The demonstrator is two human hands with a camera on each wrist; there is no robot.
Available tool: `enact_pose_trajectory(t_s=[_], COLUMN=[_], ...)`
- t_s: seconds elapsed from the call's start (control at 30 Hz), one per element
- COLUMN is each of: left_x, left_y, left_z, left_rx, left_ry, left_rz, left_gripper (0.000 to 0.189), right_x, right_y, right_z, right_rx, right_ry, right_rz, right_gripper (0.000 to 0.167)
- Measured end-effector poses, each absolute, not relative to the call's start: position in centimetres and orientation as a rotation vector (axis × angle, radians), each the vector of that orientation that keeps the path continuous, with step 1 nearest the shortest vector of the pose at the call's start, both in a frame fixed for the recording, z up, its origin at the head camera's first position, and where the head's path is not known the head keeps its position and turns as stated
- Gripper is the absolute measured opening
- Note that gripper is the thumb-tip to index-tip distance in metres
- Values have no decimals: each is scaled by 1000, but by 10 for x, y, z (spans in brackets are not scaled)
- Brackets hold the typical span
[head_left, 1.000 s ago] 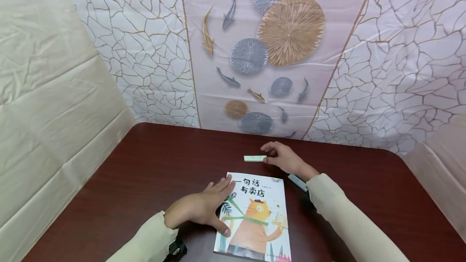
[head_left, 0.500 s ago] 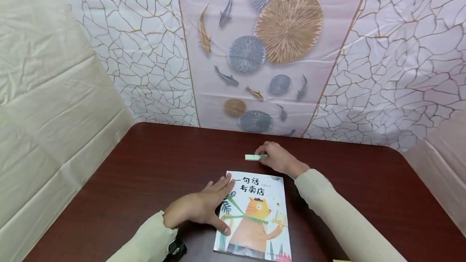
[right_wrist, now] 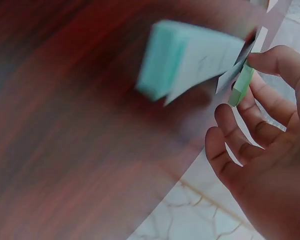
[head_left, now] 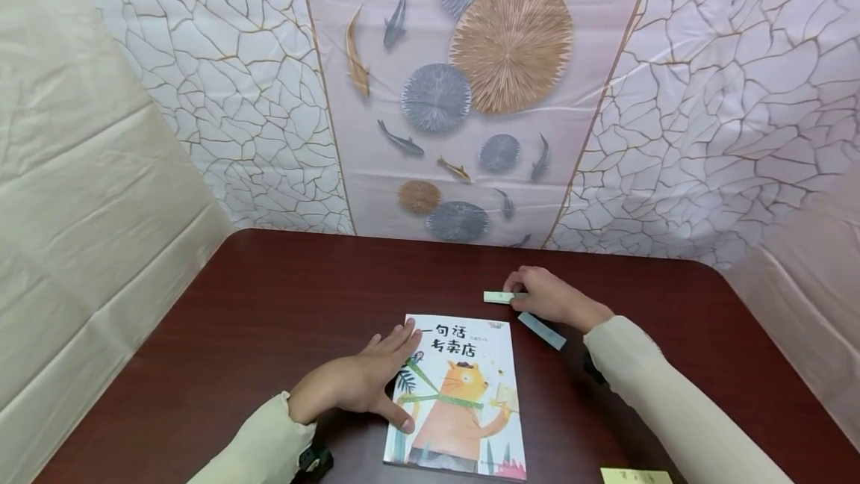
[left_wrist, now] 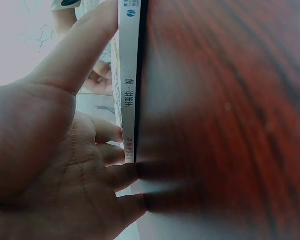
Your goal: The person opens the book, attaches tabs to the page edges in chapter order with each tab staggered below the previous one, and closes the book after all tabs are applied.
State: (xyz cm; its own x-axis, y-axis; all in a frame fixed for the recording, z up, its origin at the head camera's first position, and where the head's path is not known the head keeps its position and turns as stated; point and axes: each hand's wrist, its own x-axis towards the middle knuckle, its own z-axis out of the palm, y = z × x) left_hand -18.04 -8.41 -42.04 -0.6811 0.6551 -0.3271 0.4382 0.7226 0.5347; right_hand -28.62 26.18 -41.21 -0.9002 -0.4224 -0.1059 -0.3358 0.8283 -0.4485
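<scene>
My left hand [head_left: 356, 383] lies with spread fingers on the left edge of a picture book [head_left: 463, 394], whose cover shows an orange cat. In the left wrist view, the thumb and fingertips meet the book's spine [left_wrist: 129, 90]. Beyond the book's top right corner, my right hand [head_left: 551, 299] pinches a narrow light green sticky note pad [head_left: 497, 297] between thumb and fingers. The right wrist view has this green pad [right_wrist: 242, 86] at the fingertips. Just below that hand, a blue-green sticky note pad [head_left: 542, 331] lies slanted on the table, its top sheet lifted in the right wrist view.
A yellow note pad [head_left: 634, 476] with writing is cut off at the bottom edge of the head view. The dark red wooden table [head_left: 322, 282] ends at a patterned cloth backdrop [head_left: 437, 170] behind and a pale cloth [head_left: 101, 245] on the left.
My right hand has taken hold of the green sticky note pad and moved it right, nearer the blue-green pad. My left hand stays on the book. The head view has shifted slightly.
</scene>
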Motion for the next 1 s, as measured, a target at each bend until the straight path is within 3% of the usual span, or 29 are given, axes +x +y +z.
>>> enact_pose_trajectory(t_s=[0.7,1.0], left_x=[-182,-183], left_y=[-86,-85], left_z=[-423,-422], left_rx=[857,824], left_ry=[2409,2412], left_rz=[582,558], left_gripper=[125,128], right_x=[-251,-242], right_y=[325,331], right_z=[-413,-409], right_rx=[-632,-639], right_ry=[2865,2919], right_rz=[-629,-589], right_gripper=[16,26])
